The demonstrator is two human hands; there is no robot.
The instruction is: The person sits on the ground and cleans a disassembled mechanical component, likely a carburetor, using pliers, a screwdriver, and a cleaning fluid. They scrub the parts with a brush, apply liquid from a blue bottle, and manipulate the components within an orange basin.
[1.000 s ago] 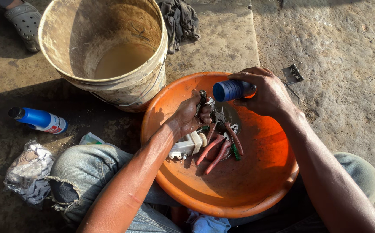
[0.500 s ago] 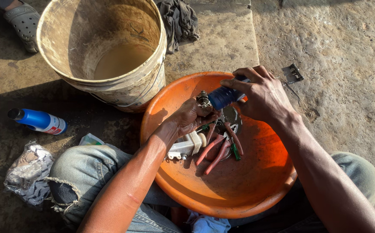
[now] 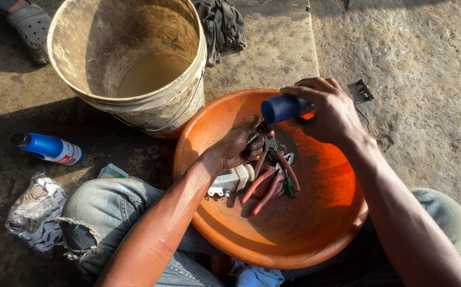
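Observation:
An orange plastic basin (image 3: 315,228) rests on my lap. My right hand (image 3: 331,114) grips a blue bottle (image 3: 283,108), tipped with its end toward my left hand. My left hand (image 3: 236,149) is closed around a small dark metal part (image 3: 262,129) just under the bottle's end. In the basin below lie pliers with reddish handles (image 3: 265,183), a green-handled tool (image 3: 290,187) and a white plastic part (image 3: 230,182).
A dirty cream bucket (image 3: 135,101) with murky liquid stands at the upper left, touching the basin. A second blue bottle (image 3: 50,148) lies on the ground at left, above a crumpled bag (image 3: 34,212). A dark rag (image 3: 222,26) and a sandalled foot (image 3: 28,26) are at the top. A small metal piece (image 3: 363,91) lies on the concrete at right.
My right hand has tilted the blue bottle and brought it down closer to the part held in my left hand. The left hand stays in place over the basin.

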